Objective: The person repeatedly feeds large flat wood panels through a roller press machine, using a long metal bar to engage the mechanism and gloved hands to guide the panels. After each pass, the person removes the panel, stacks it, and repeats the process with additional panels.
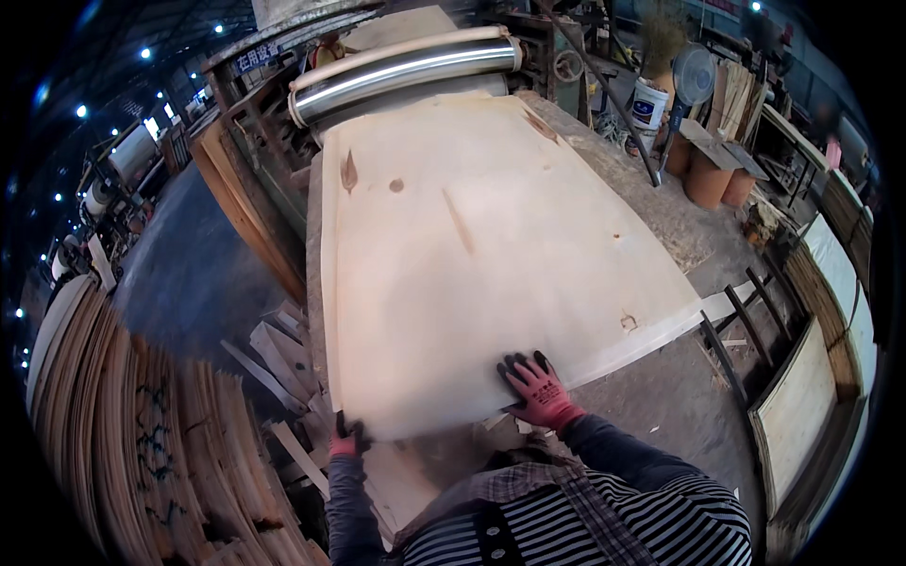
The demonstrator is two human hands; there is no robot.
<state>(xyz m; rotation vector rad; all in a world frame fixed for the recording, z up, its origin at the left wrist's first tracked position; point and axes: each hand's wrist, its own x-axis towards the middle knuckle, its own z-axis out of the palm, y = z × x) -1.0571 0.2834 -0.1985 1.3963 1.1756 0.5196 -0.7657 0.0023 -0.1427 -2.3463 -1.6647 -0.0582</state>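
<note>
Lettering on machine sign [258,58], glove [544,393], white bucket [647,106]

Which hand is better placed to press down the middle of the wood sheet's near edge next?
The right hand, most likely: it is palm-down, fingers over the wood sheet, roughly midway along the near edge. The left hand is off at the near-left corner.

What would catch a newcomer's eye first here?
Probably the large, pale, thin wooden sheet with brown knots filling the middle, with a shiny silver metal roller beyond its far end. At its near edge, the red-and-black-gloved right hand rests with fingers spread, and the similarly gloved left hand is at the near left corner. Tall brown stacked wood sheets crowd the lower left.
</note>
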